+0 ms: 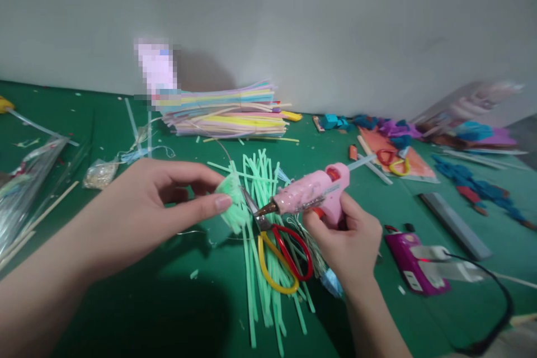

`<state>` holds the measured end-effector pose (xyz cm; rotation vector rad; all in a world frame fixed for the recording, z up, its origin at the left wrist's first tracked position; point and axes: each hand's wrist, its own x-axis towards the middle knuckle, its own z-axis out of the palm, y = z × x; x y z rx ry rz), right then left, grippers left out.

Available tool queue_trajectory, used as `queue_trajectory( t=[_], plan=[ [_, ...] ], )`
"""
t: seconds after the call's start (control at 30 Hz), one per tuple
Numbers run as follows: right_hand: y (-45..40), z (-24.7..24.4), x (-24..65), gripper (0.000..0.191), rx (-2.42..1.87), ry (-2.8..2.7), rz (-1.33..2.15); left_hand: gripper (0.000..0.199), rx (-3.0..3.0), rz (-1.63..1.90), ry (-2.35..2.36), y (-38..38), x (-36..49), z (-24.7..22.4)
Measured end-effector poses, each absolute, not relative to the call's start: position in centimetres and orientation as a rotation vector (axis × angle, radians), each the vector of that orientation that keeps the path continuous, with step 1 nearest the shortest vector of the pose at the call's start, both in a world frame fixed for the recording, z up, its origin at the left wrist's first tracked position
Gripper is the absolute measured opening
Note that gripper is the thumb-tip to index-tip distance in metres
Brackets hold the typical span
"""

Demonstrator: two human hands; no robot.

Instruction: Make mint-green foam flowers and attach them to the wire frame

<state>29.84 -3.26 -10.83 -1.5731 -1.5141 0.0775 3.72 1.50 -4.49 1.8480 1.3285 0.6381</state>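
The left hand point(146, 204) has its fingers pinched on a mint-green, fuzzy, fan-shaped piece point(235, 210) above the green counter point(168, 302); the right hand point(354, 235) wraps its fingers around a pink plastic glue gun point(308, 193), nozzle nearby. Gluing seems in hand, calling for steady aim. The gun's markings are unreadable.

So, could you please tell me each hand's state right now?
Left hand: closed, holding the fuzzy mint-green fan-shaped piece.
Right hand: closed, holding the pink plastic glue gun.
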Motion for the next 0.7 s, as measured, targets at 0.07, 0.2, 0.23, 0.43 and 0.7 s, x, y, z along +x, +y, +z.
queue_trajectory(
  t=[0.07, 0.2, 0.23, 0.43, 0.7],
  plan=[
    [-2.8, -11.0, 30.3, 0.031, -1.628, -1.472, 0.101, 0.024, 1.849, 0.629, 1.326, 1.5, 3.7, -4.5],
    [-0.7, -12.7, 32.8, 0.035, -1.961, -1.376, 0.137, 0.023, 1.826, 0.611, 1.302, 1.5, 3.7, -4.3],
    [0.0, -13.4, 33.7, 0.039, -2.089, -1.379, 0.126, 0.023, 1.822, 0.613, 1.294, 1.4, 3.6, -4.3],
    [2.4, -17.0, 36.9, 0.040, -2.206, -1.353, 0.028, 0.021, 1.802, 0.642, 1.280, 1.1, 3.6, -3.5],
    [-0.7, -11.6, 30.9, 0.032, -1.600, -1.451, 0.399, 0.022, 1.845, 0.732, 1.399, 0.2, 3.6, -2.4]
  ],
)
